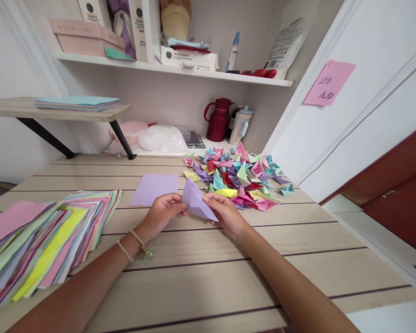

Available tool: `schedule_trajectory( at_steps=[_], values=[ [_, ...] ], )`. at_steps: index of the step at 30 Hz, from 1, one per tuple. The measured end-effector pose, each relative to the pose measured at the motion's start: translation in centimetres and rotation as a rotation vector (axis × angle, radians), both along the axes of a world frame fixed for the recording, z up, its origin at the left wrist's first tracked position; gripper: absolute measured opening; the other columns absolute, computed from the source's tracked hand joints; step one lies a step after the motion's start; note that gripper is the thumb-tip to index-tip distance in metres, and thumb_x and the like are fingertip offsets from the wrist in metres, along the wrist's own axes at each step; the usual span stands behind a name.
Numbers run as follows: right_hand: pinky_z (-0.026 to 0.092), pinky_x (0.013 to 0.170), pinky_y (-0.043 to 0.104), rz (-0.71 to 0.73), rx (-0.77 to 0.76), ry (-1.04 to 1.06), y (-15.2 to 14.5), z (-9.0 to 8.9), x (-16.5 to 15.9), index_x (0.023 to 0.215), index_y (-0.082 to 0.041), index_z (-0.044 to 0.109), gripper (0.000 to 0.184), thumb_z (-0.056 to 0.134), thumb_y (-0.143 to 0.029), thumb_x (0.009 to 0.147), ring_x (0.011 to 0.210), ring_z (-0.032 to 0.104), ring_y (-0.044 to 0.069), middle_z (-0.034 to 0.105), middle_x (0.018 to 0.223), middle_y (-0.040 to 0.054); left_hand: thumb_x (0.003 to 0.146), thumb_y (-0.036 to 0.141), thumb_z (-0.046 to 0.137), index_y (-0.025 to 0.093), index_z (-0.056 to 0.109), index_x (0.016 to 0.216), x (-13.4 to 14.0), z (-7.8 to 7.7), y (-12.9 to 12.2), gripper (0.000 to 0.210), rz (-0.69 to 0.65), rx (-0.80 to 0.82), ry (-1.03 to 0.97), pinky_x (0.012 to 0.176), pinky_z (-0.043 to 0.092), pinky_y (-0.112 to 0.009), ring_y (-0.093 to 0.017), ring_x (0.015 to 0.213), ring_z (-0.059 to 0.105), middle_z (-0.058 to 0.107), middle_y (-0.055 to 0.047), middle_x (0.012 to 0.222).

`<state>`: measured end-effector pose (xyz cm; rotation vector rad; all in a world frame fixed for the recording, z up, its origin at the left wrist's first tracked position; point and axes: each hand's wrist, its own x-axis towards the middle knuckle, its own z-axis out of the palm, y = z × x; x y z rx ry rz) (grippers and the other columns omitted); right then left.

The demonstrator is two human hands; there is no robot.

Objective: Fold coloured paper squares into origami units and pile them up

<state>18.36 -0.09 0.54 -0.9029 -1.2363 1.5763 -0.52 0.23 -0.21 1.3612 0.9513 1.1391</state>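
Observation:
A folded piece of purple paper is held up between both hands, just above the table. My left hand pinches its left corner between thumb and fingers. On the other side, my right hand grips the right edge, its thumb on the near face. A flat purple sheet lies on the table just beyond my left hand. Behind my right hand spreads a heap of folded paper boats in pink, teal, yellow, red, green and purple.
Fanned stacks of coloured paper cover the table's left side. A small raised shelf with more paper stands at the back left. Against the wall are a plastic bag, a red jug and a tumbler.

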Motion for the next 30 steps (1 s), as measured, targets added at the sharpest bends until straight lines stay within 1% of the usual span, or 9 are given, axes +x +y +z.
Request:
schedule_trajectory(
  at_steps=[3, 8, 12, 15, 19, 23, 26, 28, 30],
  values=[
    [0.03, 0.04, 0.018, -0.031, 0.161, -0.11, 0.0, 0.1, 0.2, 0.09, -0.017, 0.061, 0.028, 0.066, -0.037, 0.07, 0.04, 0.04, 0.006, 0.049, 0.05, -0.0071, 0.07, 0.027, 0.067, 0.015, 0.064, 0.076, -0.1, 0.0, 0.1, 0.014, 0.001, -0.01, -0.005, 0.057, 0.045, -0.023, -0.012, 0.052, 0.059, 0.065, 0.0, 0.054],
    [0.038, 0.044, 0.02, 0.025, 0.276, -0.258, 0.0, 0.2, 0.6, 0.109, -0.017, 0.058, 0.038, 0.062, -0.03, 0.073, 0.042, 0.049, 0.009, 0.058, 0.054, -0.0042, 0.069, 0.03, 0.068, 0.014, 0.066, 0.081, -0.1, -0.4, 0.3, 0.019, -0.002, -0.043, -0.048, 0.058, 0.046, -0.023, -0.012, 0.055, 0.059, 0.066, -0.001, 0.059],
    [0.038, 0.045, 0.021, -0.088, 0.456, -0.365, 0.0, -0.1, 0.6, 0.099, -0.017, 0.067, 0.027, 0.057, -0.028, 0.077, 0.044, 0.048, 0.01, 0.054, 0.051, -0.0032, 0.069, 0.034, 0.068, 0.015, 0.068, 0.081, -0.1, -0.7, 0.4, 0.022, -0.006, -0.086, -0.09, 0.062, 0.047, -0.023, -0.013, 0.065, 0.059, 0.068, -0.003, 0.072],
    [0.04, 0.048, 0.022, -0.178, 0.549, -0.419, 0.0, -0.3, 0.7, 0.094, -0.018, 0.07, 0.025, 0.053, -0.022, 0.077, 0.051, 0.051, 0.012, 0.061, 0.059, 0.0003, 0.07, 0.034, 0.067, 0.015, 0.068, 0.084, -0.1, -0.7, 0.5, 0.024, -0.03, -0.123, -0.121, 0.064, 0.046, -0.023, -0.013, 0.069, 0.059, 0.067, -0.003, 0.076],
    [0.042, 0.053, 0.023, -0.221, 0.59, -0.431, 0.0, -0.3, 0.9, 0.092, -0.019, 0.072, 0.027, 0.051, -0.016, 0.074, 0.059, 0.056, 0.013, 0.068, 0.071, 0.003, 0.071, 0.032, 0.067, 0.015, 0.065, 0.093, -0.1, -0.4, 0.3, 0.028, -0.073, -0.166, -0.133, 0.064, 0.046, -0.023, -0.013, 0.068, 0.059, 0.065, -0.003, 0.076],
    [0.041, 0.052, 0.022, -0.091, 0.568, -0.431, 0.0, 0.1, 1.1, 0.087, -0.017, 0.072, 0.023, 0.054, -0.015, 0.073, 0.056, 0.054, 0.012, 0.067, 0.069, 0.0028, 0.066, 0.022, 0.072, 0.017, 0.059, 0.101, -0.1, -0.4, 0.4, 0.038, 0.005, -0.142, -0.137, 0.062, 0.044, -0.021, -0.011, 0.068, 0.059, 0.064, -0.001, 0.08],
    [0.04, 0.05, 0.021, 0.05, 0.521, -0.439, -0.1, 0.3, 1.1, 0.086, -0.017, 0.071, 0.018, 0.061, -0.021, 0.072, 0.056, 0.054, 0.011, 0.067, 0.07, 0.0029, 0.064, 0.022, 0.073, 0.017, 0.058, 0.094, -0.2, -0.5, 0.6, 0.034, 0.066, -0.102, -0.164, 0.061, 0.043, -0.021, -0.012, 0.069, 0.059, 0.065, -0.002, 0.085],
    [0.04, 0.051, 0.022, 0.056, 0.52, -0.449, -0.1, 0.4, 1.0, 0.08, -0.016, 0.07, 0.016, 0.066, -0.028, 0.07, 0.058, 0.055, 0.013, 0.067, 0.073, 0.004, 0.066, 0.026, 0.072, 0.015, 0.06, 0.085, -0.2, -0.6, 0.6, 0.025, 0.058, -0.094, -0.15, 0.059, 0.043, -0.021, -0.012, 0.067, 0.059, 0.066, -0.003, 0.083],
    [0.04, 0.052, 0.023, -0.009, 0.515, -0.448, 0.0, 0.2, 0.9, 0.072, -0.015, 0.069, 0.019, 0.068, -0.033, 0.069, 0.06, 0.055, 0.014, 0.066, 0.071, 0.0047, 0.069, 0.032, 0.068, 0.014, 0.062, 0.081, -0.2, -0.5, 0.4, 0.022, 0.019, -0.097, -0.118, 0.057, 0.042, -0.021, -0.011, 0.062, 0.057, 0.066, -0.003, 0.078]
  ],
)
